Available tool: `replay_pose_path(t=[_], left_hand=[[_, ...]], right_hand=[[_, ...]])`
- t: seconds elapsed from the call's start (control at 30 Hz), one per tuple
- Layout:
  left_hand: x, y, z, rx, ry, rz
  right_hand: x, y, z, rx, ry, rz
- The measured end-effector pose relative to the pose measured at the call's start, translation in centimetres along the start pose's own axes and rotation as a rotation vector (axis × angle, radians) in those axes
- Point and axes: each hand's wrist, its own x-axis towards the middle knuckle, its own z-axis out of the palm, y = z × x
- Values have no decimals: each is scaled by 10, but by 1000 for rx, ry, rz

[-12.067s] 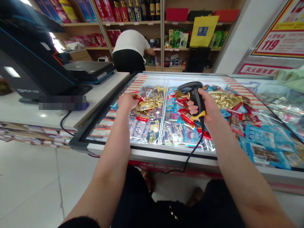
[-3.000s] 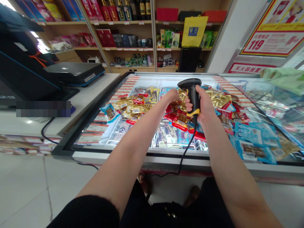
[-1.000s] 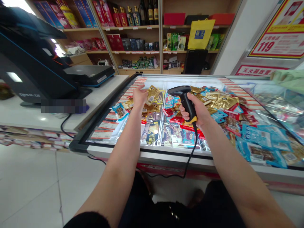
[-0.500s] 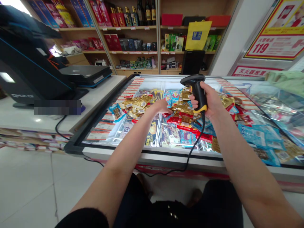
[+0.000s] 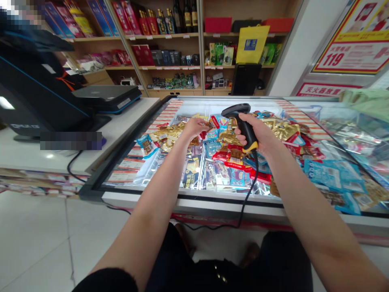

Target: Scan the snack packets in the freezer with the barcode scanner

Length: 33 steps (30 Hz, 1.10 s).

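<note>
My left hand [image 5: 196,127] pinches a red snack packet [image 5: 214,122] above the pile. My right hand [image 5: 254,132] is wrapped round the grip of a black and yellow barcode scanner [image 5: 246,126], whose head points left toward that packet. A dark cable [image 5: 249,190] hangs from the scanner's base over the near edge. Gold packets [image 5: 172,133] lie left of my left hand, with a blue packet [image 5: 147,144] at the pile's left end. Beneath the scanner are red packets [image 5: 234,156], and more gold packets [image 5: 284,132] lie right of my right hand.
The packets lie on a glass-topped freezer [image 5: 130,197] with wrapped goods inside. A counter [image 5: 121,127] on the left carries a scale [image 5: 107,97] and a black terminal [image 5: 45,93]. Behind stand shelves of boxes and bottles, with a yellow bag [image 5: 252,44]. Green cloth [image 5: 364,101] lies at right.
My left hand has risen from the pile, moved slightly left, and now holds up a red packet. My right hand has brought the scanner left and a little lower.
</note>
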Motion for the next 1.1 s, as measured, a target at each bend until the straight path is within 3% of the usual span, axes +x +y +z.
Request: replay_pose_path(t=[0.47, 0.87, 1.1], left_hand=[[3, -8, 20, 103, 38, 127], [3, -13, 21, 126, 61, 136], [-1, -4, 15, 144, 84, 120]], right_hand=[[0, 12, 11, 105, 140, 23], [2, 16, 9, 79, 128, 3], [0, 12, 8, 69, 117, 0]])
